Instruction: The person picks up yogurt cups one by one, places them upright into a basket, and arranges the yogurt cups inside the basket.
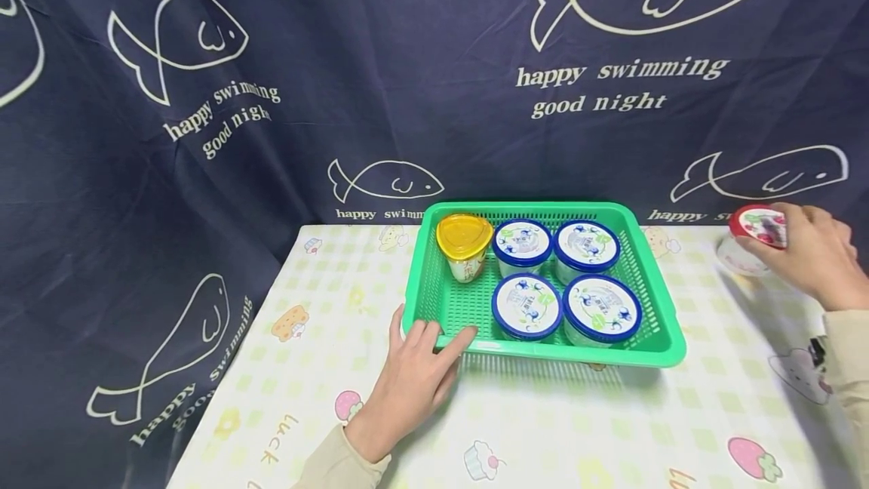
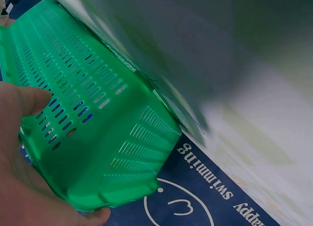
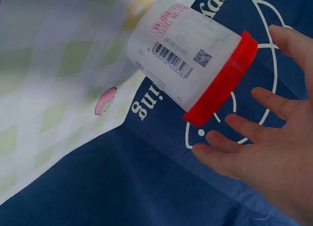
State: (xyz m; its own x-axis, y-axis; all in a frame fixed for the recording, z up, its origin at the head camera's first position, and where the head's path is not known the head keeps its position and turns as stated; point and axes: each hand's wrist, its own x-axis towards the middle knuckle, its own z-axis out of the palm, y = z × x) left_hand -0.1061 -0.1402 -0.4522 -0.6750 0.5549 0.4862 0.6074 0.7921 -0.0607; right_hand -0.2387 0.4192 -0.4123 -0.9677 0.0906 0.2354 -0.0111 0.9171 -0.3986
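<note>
My left hand (image 1: 417, 376) grips the front left corner of a green plastic basket (image 1: 668, 353). In the left wrist view its thumb (image 2: 36, 99) lies against the slotted outer wall. Inside the basket stand a yellow-lidded cup (image 1: 465, 240) and several blue-lidded tubs (image 1: 527, 306). To the basket's right, my right hand (image 1: 818, 251) is beside a white tub with a red lid (image 1: 753, 225), which stands on the table. The right wrist view shows the fingers spread and apart from the red lid (image 3: 222, 81), with the tub's barcode side facing the camera.
A table with a pale checked, printed cloth (image 1: 543, 421) bears everything. Behind it hangs a dark blue curtain (image 1: 407, 96) with white fish drawings and lettering. The basket's back edge is close to the curtain.
</note>
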